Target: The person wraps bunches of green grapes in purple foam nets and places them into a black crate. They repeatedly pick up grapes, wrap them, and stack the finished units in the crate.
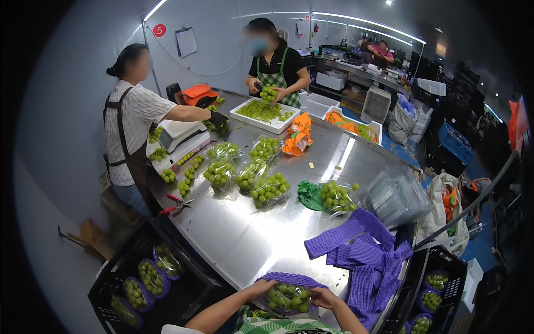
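Observation:
Close to my body, at the near edge of the steel table (233,246), I hold a clear bag of green grapes (289,297) with a purple foam net sleeve (292,277) around its far side. My left hand (263,288) grips the left end of sleeve and bag. At the right end, my right hand (324,298) has hold of them too. Flat purple foam net sleeves (371,254) lie in a loose pile to the right. Beyond them are another bagged grape bunch (337,197) and crumpled green material (310,194).
Several bagged grape bunches (270,190) stand mid-table. Red-handled snips (176,205) lie at the left edge, clear plastic containers (396,196) at the right. Black crates (167,292) with sleeved grapes flank me. Two people work across, by a scale (182,132) and a white tray (263,124).

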The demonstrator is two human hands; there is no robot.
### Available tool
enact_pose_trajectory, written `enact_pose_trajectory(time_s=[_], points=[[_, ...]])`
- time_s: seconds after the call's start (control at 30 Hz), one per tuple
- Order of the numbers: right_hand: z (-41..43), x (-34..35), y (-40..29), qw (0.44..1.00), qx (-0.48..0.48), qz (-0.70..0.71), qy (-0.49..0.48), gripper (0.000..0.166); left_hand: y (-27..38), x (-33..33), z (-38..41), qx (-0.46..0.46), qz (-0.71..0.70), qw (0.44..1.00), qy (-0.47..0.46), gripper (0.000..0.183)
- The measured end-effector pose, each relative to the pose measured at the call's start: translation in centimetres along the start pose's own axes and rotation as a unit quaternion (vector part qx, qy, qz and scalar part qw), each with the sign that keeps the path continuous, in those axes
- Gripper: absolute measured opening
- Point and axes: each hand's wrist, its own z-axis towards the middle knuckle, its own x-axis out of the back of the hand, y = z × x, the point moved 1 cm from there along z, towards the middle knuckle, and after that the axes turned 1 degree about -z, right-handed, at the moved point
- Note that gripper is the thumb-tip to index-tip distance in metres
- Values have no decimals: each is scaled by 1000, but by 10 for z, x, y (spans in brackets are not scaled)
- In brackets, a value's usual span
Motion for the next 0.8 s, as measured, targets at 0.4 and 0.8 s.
enact_pose_trajectory(time_s=[0.4,0.8], points=[[-5,-3,-1,997,-18,52,-48,28,-11,-3,-8,2,-159,986,-54,39],[-10,0,2,997,15,57,-59,28,2,0,-18,-25,-196,974,-109,46]])
